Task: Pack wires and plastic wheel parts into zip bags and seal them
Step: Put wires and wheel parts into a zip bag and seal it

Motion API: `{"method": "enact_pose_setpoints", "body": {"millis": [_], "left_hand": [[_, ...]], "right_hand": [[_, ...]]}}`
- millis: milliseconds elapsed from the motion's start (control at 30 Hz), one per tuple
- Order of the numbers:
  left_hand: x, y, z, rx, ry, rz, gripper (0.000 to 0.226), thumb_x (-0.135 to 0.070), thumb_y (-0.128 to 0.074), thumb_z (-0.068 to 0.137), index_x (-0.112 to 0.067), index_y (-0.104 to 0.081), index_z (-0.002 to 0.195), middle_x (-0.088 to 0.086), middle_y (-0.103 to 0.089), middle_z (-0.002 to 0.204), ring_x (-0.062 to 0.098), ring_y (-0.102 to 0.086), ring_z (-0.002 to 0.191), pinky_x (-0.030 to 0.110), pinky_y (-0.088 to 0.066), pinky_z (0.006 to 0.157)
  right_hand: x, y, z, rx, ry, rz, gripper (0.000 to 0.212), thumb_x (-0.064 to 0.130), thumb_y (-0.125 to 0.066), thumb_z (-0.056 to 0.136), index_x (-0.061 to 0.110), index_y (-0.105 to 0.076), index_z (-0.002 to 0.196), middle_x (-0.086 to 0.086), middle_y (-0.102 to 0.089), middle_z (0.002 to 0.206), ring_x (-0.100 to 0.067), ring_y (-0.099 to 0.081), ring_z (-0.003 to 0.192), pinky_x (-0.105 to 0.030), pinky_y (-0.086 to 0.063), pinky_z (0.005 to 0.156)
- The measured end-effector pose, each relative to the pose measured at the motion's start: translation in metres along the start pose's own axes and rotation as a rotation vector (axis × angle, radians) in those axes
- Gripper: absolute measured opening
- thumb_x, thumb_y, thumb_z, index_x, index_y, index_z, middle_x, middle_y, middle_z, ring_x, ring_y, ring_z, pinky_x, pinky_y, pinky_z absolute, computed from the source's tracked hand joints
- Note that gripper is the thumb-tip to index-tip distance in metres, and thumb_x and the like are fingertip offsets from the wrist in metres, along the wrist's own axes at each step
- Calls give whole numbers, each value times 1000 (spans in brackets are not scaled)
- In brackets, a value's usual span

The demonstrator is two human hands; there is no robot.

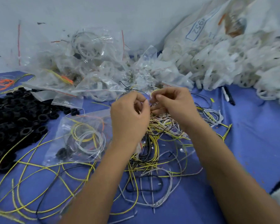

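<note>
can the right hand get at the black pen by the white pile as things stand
Probably yes, once it lets go. The black pen lies bare on the blue cloth beside the right hand, nothing covering it, but that hand is pinching wires with the left hand.

A single head-worn wide-angle camera looks forward and steeply down from the person's own position, close over the tabletop (249,143). Both forearms enter from the bottom edge, and the hands, the left hand (129,112) and the right hand (174,102), meet near the centre of the frame. The far wall (103,12) fills the top strip. Straight lines bend toward the edges. No second view exists.
</note>
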State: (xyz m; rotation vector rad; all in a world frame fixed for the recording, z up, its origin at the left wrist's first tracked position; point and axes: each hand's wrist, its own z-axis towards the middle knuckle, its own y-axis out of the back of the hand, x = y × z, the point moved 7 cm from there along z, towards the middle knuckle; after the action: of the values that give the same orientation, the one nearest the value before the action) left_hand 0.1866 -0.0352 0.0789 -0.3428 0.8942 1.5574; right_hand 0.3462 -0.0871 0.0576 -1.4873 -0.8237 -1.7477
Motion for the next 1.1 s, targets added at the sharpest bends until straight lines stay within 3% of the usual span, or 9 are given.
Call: {"method": "enact_pose_setpoints", "body": {"millis": [100, 233, 400, 533, 667, 767, 867, 967, 1100], "left_hand": [[-21, -52, 4, 127, -9, 7, 12, -19, -71, 84, -20, -64, 73, -9, -55, 55, 10, -53, 54, 30, -45, 56], [-43, -120, 4, 315, -36, 42, 10, -19, -69, 84, -19, -67, 75, -7, -63, 63, 18, -61, 64, 36, -52, 65], [-60, -169, 4, 400, -44, 22, 6, -16, -68, 83, -17, -70, 78, 0, -69, 70, 23, -64, 72, 40, -53, 69], [-67, -182, 2, 409, -36, 10, 6, -18, -69, 84, -18, -70, 78, -2, -67, 69, 21, -63, 72, 37, -53, 65], [-64, -178, -1, 419, -1, 35, 6, -19, -67, 84, -19, -69, 78, 0, -69, 73, 23, -64, 76, 38, -54, 67], [-59, -172, -1, 416, 38, 56, 6, -19, -65, 85, -19, -70, 80, 1, -70, 76, 25, -64, 79, 39, -54, 69], [-56, -164, 0, 405, 56, 61, 7, -18, -66, 85, -18, -69, 79, -1, -69, 76, 23, -64, 78, 38, -54, 69], [-54, -157, 3, 393, 74, 62, 8, -17, -65, 85, -19, -68, 78, 0, -69, 76, 24, -64, 77, 39, -54, 68], [-52, -146, 7, 389, 76, 87, 8, -17, -65, 86, -18, -68, 79, 2, -69, 79, 26, -64, 79, 40, -55, 68]], "right_hand": [[-6, 60, 25, -200, 8, -159, 17, -2, -54, 98, 1, -70, 93, -15, -71, 78, -25, -70, 61, -35, -57, 56], [-7, 137, 64, -433, 54, -842, 24, 5, -57, 90, 8, -78, 101, -15, -76, 100, -32, -70, 93, -42, -58, 80], [-36, 166, 108, -160, -226, -1469, 38, 13, -54, 97, 15, -56, 135, -20, -47, 143, -39, -38, 133, -53, -30, 111], [-51, 178, 114, -202, -237, -1284, 46, 15, -57, 96, 16, -51, 142, -26, -21, 156, -43, -14, 146, -52, -11, 120], [-55, 182, 113, -245, -220, -1195, 41, 9, -57, 94, 13, -58, 134, -24, -8, 161, -47, -15, 146, -45, -19, 121], [-52, 183, 113, -285, -177, -1097, 39, 7, -55, 96, 6, -60, 135, -26, -22, 157, -46, -34, 138, -42, -33, 116], [-38, 181, 102, -451, -15, -989, 23, 13, -59, 96, -3, -74, 95, -31, -66, 111, -38, -60, 94, -39, -49, 83], [-27, 182, 90, -624, 90, -931, 37, 29, -65, 94, 0, -70, 70, -20, -69, 72, -35, -65, 72, -38, -48, 66], [-35, 180, 99, -621, -46, -975, 21, 33, -66, 91, 20, -68, 107, -21, -53, 130, -41, -49, 120, -39, -44, 101]]}}
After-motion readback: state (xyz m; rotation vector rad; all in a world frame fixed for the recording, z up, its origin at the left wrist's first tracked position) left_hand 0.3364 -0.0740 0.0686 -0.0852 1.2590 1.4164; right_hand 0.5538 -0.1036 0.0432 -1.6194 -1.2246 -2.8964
